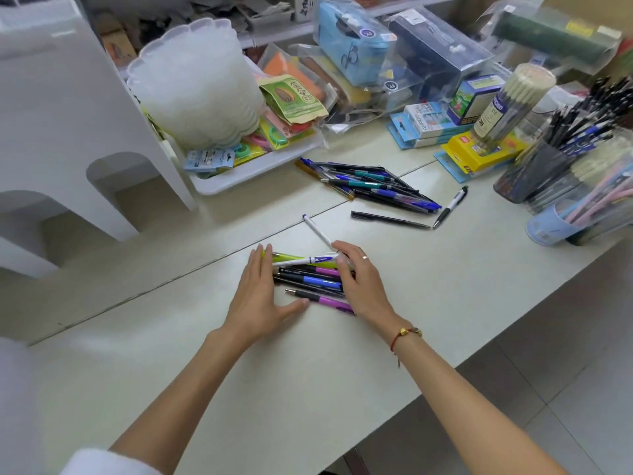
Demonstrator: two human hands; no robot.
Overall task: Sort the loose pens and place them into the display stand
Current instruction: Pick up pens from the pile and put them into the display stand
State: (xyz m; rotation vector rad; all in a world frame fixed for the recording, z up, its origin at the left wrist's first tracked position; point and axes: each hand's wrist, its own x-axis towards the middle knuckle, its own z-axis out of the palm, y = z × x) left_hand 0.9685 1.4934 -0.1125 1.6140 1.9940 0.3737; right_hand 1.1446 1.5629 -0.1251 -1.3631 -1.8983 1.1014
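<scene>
A small bunch of pens (310, 277) in yellow-green, white, purple and blue lies on the table (171, 354) between my hands. My left hand (260, 296) presses flat against the bunch's left ends, fingers straight. My right hand (359, 282) cups the right ends, fingers apart. A white pen (317, 231) leans out from under my right fingers. A larger pile of blue and black pens (373, 185) lies farther back. A black pen (388, 219) and a white-and-black pen (450, 206) lie beside that pile. Clear pen holders (561, 173) full of pens stand at the right.
A white stand with arched openings (68, 132) fills the left. A white tray (253, 168) carries a frosted plastic container (195, 80) and packets. Boxed stationery (431, 121) and a tube of pencils (510, 104) crowd the back right. The table edge runs diagonally at the lower right.
</scene>
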